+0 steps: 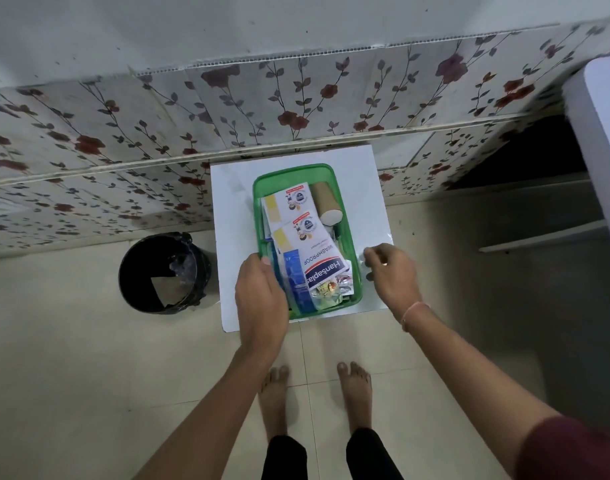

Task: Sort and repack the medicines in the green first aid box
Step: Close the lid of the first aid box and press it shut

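while the green first aid box (352,237) sits lidless on a white board (372,188) on the floor, full of meds, sorting is judged barely begun. its near-left rim is gripped by the left hand (260,299); right hand (391,271) is curled beside it, nothing seen held. next, pkts prob lifted out. "hansaplast washproof" pack (322,268) is readable.

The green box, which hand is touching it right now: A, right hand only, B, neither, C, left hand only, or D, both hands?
C: the left hand grips the near left rim of the green box, while the right hand hovers beside its right wall, apart.
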